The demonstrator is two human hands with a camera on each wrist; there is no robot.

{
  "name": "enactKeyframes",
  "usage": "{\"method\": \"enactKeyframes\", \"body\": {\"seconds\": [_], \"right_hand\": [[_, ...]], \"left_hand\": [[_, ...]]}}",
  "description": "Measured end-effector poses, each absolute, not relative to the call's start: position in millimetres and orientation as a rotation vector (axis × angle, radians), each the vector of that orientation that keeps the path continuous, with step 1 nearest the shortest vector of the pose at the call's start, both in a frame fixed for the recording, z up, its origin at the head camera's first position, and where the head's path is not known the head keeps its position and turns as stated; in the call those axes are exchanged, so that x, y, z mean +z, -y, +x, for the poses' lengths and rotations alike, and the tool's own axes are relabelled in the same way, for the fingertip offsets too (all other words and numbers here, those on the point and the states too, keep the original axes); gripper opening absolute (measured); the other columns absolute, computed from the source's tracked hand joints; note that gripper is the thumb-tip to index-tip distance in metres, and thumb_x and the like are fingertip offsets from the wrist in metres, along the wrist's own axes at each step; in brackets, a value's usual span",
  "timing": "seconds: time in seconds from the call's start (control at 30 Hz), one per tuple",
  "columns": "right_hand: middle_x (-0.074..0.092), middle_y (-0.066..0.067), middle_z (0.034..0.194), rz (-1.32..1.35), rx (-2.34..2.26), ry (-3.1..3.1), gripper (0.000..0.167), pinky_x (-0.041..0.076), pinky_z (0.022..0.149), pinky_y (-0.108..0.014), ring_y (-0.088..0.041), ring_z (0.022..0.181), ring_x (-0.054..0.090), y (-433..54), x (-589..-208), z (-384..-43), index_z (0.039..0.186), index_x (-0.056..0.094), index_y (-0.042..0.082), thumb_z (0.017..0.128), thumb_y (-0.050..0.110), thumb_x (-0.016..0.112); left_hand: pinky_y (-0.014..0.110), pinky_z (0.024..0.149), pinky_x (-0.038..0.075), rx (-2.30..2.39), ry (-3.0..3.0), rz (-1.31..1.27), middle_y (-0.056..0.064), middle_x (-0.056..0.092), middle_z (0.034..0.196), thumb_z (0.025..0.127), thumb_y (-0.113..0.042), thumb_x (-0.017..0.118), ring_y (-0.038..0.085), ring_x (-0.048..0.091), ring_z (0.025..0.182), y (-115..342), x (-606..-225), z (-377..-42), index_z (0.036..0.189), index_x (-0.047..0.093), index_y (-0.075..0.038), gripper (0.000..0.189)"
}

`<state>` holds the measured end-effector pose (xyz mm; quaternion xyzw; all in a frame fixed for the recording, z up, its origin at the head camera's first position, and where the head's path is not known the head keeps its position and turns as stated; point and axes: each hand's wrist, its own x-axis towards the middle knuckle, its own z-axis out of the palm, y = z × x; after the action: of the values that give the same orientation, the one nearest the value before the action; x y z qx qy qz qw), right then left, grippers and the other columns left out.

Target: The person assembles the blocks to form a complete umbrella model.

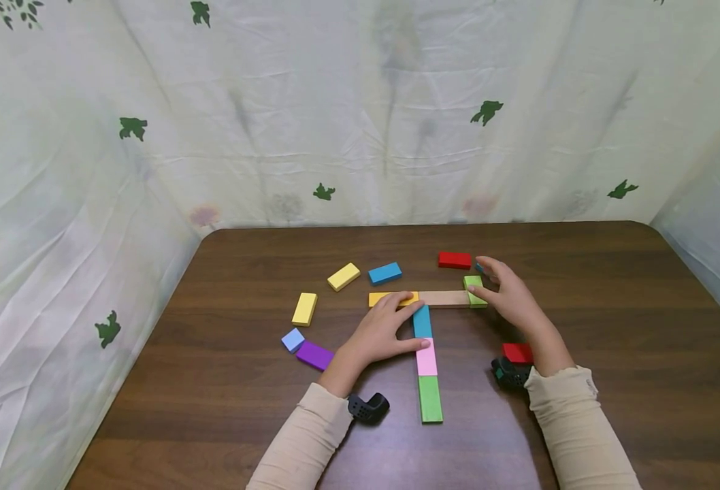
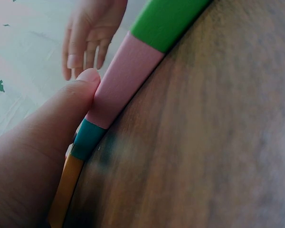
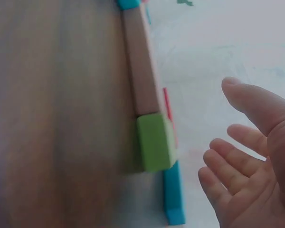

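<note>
Pink block (image 1: 426, 361), two hands (image 1: 384, 330) (image 1: 514, 299), apparently two red blocks (image 1: 454, 260) (image 1: 516, 352)

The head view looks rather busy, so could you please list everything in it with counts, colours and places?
Backdrop: at least 1, whitish with green shapes, around the table
Table: 1, brown, under the blocks
Row blocks: 3, orange, tan, light green, left to right
Column blocks: 3, blue, pink, green, running from row toward person
Far blocks: 3, two blue, one red, beyond the row
Left blocks: 4, two yellow, light blue, purple, left side
Near block: 1, red, by right wrist
Wrist devices: 2, black, at wrists
Sleeves: 2, beige, forearms
Left hand: 1, bare, at row and column
Right hand: 1, bare, near light green block
</note>
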<state>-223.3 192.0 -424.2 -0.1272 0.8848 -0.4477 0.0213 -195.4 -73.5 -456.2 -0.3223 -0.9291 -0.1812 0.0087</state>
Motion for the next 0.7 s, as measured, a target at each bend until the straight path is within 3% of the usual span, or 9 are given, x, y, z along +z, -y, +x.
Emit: {"method": "enactKeyframes", "body": {"seconds": [0.37, 0.7], "right_hand": [[0.031, -0.016, 0.139, -0.411, -1.409, -2.784, 0.068, 0.029, 0.096, -0.052, -0.035, 0.124, 0.031, -177.6, -408.6, -234.9, 0.139, 0.029, 0.006, 0.086, 0.036, 0.058], [0.035, -0.017, 0.136, -0.407, -1.371, -2.832, 0.064, 0.027, 0.098, -0.049, -0.033, 0.125, 0.030, -171.2, -409.6, -253.5, 0.137, 0.032, 0.005, 0.085, 0.025, 0.062]], "left_hand": [[0.039, 0.099, 0.028, -0.568, 2.925, -0.998, 0.002, 0.030, 0.140, 0.077, -0.067, 0.048, 0.019, 0.024, 0.127, 74.4, -456.8, -195.2, 0.138, 0.038, -0.025, 0.075], [0.039, 0.099, 0.029, -0.572, 2.916, -0.999, 0.002, 0.030, 0.140, 0.076, -0.068, 0.048, 0.020, 0.025, 0.127, 74.0, -457.3, -195.0, 0.137, 0.039, -0.024, 0.075]]}}
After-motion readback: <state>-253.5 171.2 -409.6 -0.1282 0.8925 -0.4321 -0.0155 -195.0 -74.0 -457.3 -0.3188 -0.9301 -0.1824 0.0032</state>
